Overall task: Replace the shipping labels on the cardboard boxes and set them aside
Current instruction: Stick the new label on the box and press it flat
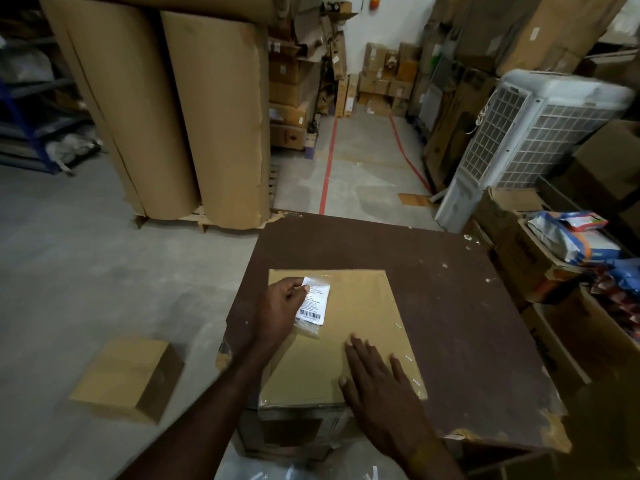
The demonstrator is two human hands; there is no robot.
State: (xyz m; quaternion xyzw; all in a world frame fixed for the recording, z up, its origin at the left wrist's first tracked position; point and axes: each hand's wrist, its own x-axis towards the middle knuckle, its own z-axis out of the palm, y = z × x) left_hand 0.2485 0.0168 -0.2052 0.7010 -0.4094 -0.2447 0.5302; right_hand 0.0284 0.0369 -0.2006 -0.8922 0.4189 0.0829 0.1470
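A flat cardboard box (363, 317) lies on the dark brown table (467, 323), near its front left corner. A white shipping label (315, 301) in a clear sleeve sits on the box's top left area. My left hand (278, 306) pinches the label's upper left corner between thumb and fingers. My right hand (377, 375) lies flat on the near part of the box top, fingers straight and spread. A second, smaller cardboard box (128, 375) rests on the floor to the left.
Tall brown paper rolls (194, 109) stand on a pallet at the back left. A white air cooler (526, 133) stands right of the table, with open cartons of packets (571, 244) beside it. Stacked boxes line the far aisle.
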